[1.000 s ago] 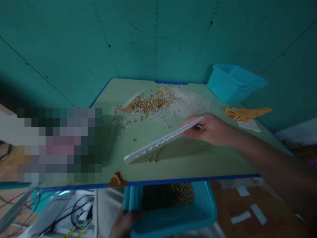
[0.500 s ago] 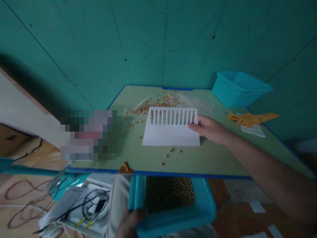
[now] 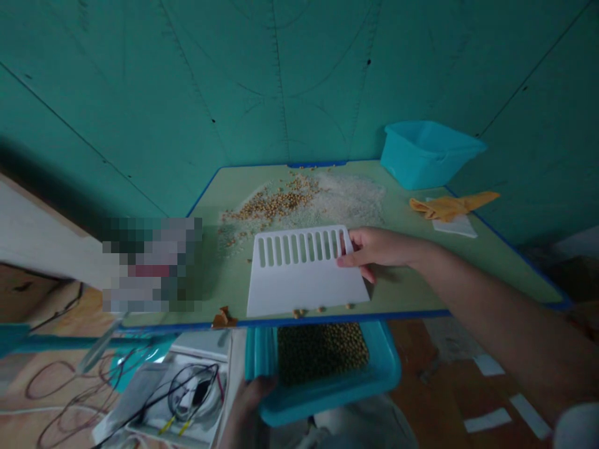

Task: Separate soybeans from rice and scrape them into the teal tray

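My right hand (image 3: 372, 248) is closed on the right end of a white slotted plastic scraper (image 3: 306, 285), thumb in front near the end slot. Its straight edge is near the table's front edge, with a few loose beans (image 3: 321, 309) right along it. Below the table edge, my left hand (image 3: 250, 399) grips the left side of a turquoise bin (image 3: 337, 399), fingers partly in shadow. Many beans (image 3: 322, 352) lie in that bin. Farther back on the table are a scattered heap of beans (image 3: 285, 202) and a patch of pale grains (image 3: 349, 196).
The table (image 3: 412, 290) has a blue rim and stands against a green wall. A second turquoise bin (image 3: 428, 159) sits at the back right, near an orange cloth (image 3: 452, 207). A blurred-out object (image 3: 152, 268) is at the left. Cables (image 3: 187, 393) lie in a box below.
My right hand has drawn the scraper toward the table's front edge, and the few loose beans are now nearer that edge. My left hand still grips the bin. The view has shifted slightly.
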`<action>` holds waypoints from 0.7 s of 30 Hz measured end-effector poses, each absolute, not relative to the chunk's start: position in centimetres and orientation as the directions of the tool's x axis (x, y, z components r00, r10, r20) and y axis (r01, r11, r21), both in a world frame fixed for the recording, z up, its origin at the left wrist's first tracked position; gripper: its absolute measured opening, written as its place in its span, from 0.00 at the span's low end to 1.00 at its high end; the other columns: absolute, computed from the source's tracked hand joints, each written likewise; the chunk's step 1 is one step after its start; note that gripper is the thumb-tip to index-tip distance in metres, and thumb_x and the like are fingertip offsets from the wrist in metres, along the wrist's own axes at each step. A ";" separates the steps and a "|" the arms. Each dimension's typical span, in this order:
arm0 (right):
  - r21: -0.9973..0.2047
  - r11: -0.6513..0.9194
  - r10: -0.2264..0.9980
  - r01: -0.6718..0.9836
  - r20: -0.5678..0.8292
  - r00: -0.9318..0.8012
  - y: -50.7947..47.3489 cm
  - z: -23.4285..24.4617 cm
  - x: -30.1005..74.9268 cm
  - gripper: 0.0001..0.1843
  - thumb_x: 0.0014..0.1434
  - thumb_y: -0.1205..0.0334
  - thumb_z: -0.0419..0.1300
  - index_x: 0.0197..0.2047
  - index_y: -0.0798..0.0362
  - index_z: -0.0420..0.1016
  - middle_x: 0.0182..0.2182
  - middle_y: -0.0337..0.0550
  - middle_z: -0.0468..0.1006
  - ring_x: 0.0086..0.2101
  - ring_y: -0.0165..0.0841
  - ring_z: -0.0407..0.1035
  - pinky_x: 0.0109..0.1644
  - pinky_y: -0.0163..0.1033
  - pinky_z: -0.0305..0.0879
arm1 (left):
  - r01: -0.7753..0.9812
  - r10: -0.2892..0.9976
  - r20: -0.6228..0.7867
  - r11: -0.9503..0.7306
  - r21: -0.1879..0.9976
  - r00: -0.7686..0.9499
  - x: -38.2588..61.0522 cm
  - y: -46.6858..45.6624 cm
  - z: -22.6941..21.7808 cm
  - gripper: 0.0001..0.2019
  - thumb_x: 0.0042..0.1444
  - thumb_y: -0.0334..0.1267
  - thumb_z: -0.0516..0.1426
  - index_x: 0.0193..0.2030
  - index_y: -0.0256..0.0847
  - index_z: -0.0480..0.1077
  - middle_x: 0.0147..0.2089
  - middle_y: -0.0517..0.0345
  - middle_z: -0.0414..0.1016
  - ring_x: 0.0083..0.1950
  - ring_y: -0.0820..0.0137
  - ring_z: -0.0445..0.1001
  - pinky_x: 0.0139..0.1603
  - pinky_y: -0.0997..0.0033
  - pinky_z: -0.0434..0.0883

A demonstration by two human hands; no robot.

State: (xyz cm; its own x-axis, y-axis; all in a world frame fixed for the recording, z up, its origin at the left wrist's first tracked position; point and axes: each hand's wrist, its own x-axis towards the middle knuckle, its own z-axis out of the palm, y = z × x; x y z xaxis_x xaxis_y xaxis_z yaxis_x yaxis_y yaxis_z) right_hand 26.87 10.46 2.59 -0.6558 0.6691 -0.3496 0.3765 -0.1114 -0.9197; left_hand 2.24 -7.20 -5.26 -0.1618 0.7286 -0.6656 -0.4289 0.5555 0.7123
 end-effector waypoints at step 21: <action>-0.875 -0.276 0.475 0.397 -0.483 -0.736 9.8 3.7 27.0 0.07 0.54 0.59 0.58 0.31 0.55 0.67 0.15 0.32 0.70 0.15 0.24 0.66 0.18 0.27 0.58 | -0.454 0.635 -0.760 0.641 0.620 -0.142 3.9 -5.0 -4.8 0.06 0.34 0.36 0.62 0.24 0.44 0.73 0.23 0.59 0.74 0.39 0.52 0.73 0.38 0.56 0.70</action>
State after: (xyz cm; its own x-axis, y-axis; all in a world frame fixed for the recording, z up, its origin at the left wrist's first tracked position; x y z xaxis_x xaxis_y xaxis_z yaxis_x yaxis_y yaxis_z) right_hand 27.01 9.76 3.73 -0.7355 0.4750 -0.4831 0.3966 -0.2763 -0.8754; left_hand 3.93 -5.03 -4.82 -0.1417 0.6345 -0.7598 -0.4536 0.6406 0.6196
